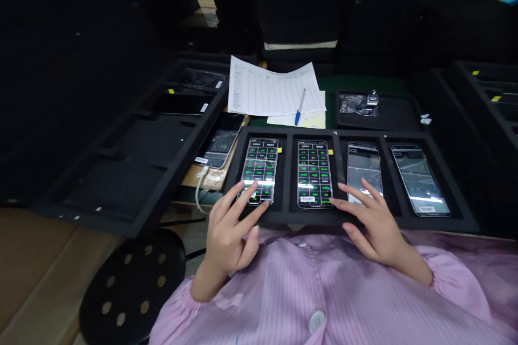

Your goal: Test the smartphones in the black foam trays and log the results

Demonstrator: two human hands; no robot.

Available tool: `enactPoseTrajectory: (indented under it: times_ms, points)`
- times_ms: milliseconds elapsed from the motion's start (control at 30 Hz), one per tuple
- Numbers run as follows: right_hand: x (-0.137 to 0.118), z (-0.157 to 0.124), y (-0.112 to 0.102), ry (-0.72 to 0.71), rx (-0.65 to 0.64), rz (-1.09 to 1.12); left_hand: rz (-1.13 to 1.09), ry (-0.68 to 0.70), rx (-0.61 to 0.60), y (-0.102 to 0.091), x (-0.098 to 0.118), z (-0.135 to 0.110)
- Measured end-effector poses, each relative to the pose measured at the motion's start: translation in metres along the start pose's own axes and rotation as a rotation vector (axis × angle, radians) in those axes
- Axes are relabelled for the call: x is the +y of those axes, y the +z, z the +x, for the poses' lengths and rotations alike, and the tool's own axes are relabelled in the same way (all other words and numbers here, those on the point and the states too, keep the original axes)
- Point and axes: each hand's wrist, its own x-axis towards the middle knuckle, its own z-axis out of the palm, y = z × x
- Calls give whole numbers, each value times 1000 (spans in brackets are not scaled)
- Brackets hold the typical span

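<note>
Several smartphones lie in a row in the slots of a black foam tray. The leftmost smartphone shows a grid of green text, and my left hand rests its fingertips at its lower screen, fingers spread. Beside it, the second smartphone shows a similar grid. My right hand is spread too, its index fingertip at that phone's lower right corner and other fingers over the third smartphone. On the far right, a smartphone with a mostly grey screen has a white label at its bottom.
Left, another black tray holds a dark phone. A phone on a white cable lies between the trays. Behind are a printed sheet, a blue pen and a shallow tray. A black stool stands lower left.
</note>
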Motion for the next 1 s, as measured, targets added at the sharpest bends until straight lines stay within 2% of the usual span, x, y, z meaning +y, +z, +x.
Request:
enactPoseTrajectory:
  times_ms: [100, 167, 300, 467, 600, 767, 833, 900, 1000]
  points:
    - [1, -4, -2, 15, 54, 40, 41, -15, -73, 1, 1, 2]
    - [3, -7, -6, 25, 108, 51, 35, -27, -68, 0, 1, 3]
    - [11, -13, -20, 89, 288, 10, 4, -38, 28, -2, -2, 8]
    - [25, -16, -29, 256, 463, -65, -30, -53, 167, 3, -1, 27]
    - [32, -16, -22, 402, 456, -95, -88, -132, 214, 17, 7, 44]
    - [34, -14, -16, 507, 393, -123, -139, -268, 114, 32, 12, 53]
    - [34, -14, -16, 523, 379, -115, -164, -306, 117, 34, 12, 53]
    - [33, -14, -17, 536, 376, -110, -196, -332, 194, 35, 12, 50]
    - [33, -14, -18, 545, 372, -117, -236, -334, 386, 35, 14, 44]
